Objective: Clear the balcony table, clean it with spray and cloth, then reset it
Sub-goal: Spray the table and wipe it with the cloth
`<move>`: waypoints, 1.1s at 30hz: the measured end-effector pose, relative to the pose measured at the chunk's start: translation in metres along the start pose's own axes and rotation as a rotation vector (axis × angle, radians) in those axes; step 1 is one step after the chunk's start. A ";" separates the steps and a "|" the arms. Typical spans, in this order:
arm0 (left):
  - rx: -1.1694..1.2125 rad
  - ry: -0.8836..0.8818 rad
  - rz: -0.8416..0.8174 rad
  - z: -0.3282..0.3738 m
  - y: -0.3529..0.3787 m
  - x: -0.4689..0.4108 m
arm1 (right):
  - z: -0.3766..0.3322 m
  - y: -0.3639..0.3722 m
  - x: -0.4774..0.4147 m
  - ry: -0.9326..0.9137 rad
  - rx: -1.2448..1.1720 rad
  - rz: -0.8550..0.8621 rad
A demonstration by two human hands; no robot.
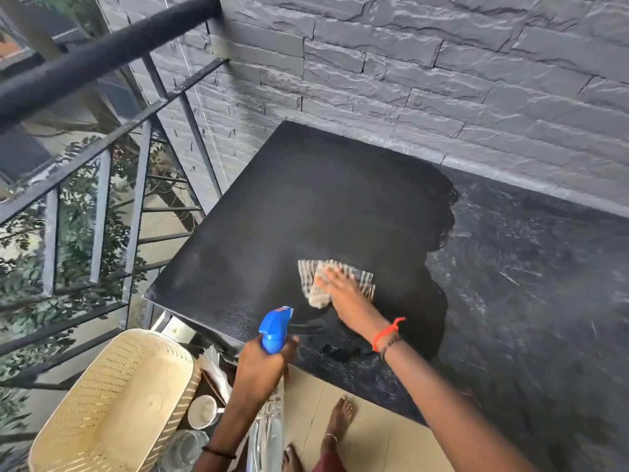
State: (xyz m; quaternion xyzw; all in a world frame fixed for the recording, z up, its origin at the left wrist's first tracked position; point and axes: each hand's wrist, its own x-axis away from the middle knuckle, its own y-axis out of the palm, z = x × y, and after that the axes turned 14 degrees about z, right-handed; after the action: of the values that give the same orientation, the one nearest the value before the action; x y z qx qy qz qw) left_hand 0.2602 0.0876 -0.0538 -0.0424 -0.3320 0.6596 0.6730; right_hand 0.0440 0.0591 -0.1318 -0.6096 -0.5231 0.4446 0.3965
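On the black table, the right hand presses a checked cloth flat with straight, spread fingers. Near the table's front edge, the left hand grips a blue-topped spray bottle, fingers curled round its neck

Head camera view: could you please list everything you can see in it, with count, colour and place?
table: one, black, against the wall, right part grey-streaked
cloth: one, beige striped, on the table's near part
spray bottle: one, blue head, clear body, at the table's near edge
basket: one, cream, lower left
cup: one, white, beside the basket
glass: one, clear, bottom edge
railing: one, black, left
wall: one, grey stone, behind the table
floor: beige tiles, bottom
feet: two, bare, on the floor
left grip: one, holds the spray bottle
right grip: one, flat on the cloth, red thread at the wrist
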 end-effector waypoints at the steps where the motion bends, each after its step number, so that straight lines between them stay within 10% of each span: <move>1: 0.002 0.000 0.004 0.003 0.000 -0.002 | -0.005 0.002 0.016 -0.022 -0.011 -0.011; 8: 0.049 0.002 0.018 0.010 -0.005 -0.012 | 0.047 -0.023 0.071 -0.018 -0.135 -0.075; 19: 0.028 -0.031 0.066 0.004 -0.009 -0.022 | 0.016 0.003 -0.104 0.054 -0.005 -0.067; 33: 0.131 -0.035 0.089 0.015 -0.026 -0.028 | 0.032 -0.009 0.069 -0.109 -0.053 -0.102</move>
State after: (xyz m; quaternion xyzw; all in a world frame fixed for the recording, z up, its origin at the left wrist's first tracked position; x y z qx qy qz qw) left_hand 0.2771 0.0534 -0.0403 -0.0013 -0.2977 0.7096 0.6386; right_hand 0.0149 0.1296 -0.1417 -0.5674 -0.5859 0.4423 0.3730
